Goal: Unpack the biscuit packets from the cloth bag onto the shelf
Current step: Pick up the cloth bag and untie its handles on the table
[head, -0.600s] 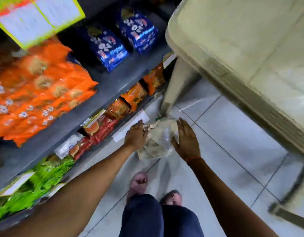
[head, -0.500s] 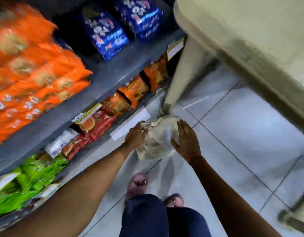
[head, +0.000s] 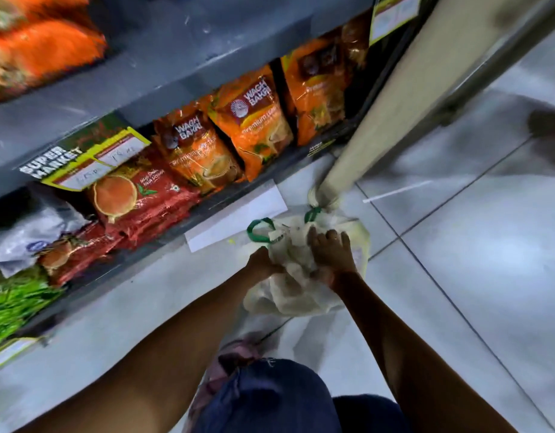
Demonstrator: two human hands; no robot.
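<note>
A cream cloth bag (head: 295, 295) with green handles (head: 259, 229) lies crumpled on the tiled floor in front of the bottom shelf (head: 163, 242). My left hand (head: 262, 264) grips the bag's cloth at its left side. My right hand (head: 331, 250) presses down on top of the bag with its fingers spread over the fabric. No biscuit packet shows outside the bag; its contents are hidden by the cloth and my hands.
The grey shelves hold orange tea pouches (head: 254, 120), red packets (head: 138, 195), a white packet (head: 29, 235) and green packets (head: 10, 304). A beige table leg (head: 376, 117) stands just behind the bag. My feet and knees (head: 263, 398) are right below it.
The view has dropped much closer to the floor. Both hands have come down onto the bag; the right hand, held open beside it before, now rests on top.
</note>
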